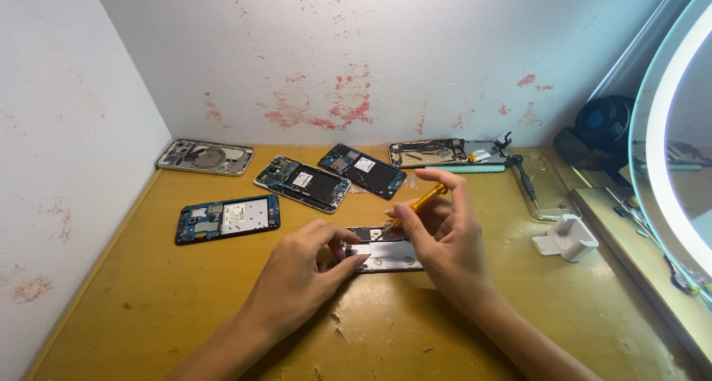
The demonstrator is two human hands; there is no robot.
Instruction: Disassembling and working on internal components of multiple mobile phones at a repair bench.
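Your left hand (300, 266) is pressed down on the near-left end of the opened phone (386, 253), fingertips pinning it to the desk (185, 307). Right hand (445, 236) is pinched shut around the orange screwdriver (419, 204), tip angled down into the phone's upper edge. The phone lies flat mid-desk, between your two hands.

Risks as I see them:
- The tip meets the phone at a slant. If it rides out of the screw head, it'll likely skate across the board and gouge something.
- Your left fingers sit just beside the tip, so a slip lands on them.
- You're holding only one end of the phone. Push hard and the far end can pivot or slide on the wood.
- A freed screw could roll off toward the four other stripped phones (304, 183) behind it and get lost among them.
- I can't tell whether the tip is actually seated; your right fingers hide it.
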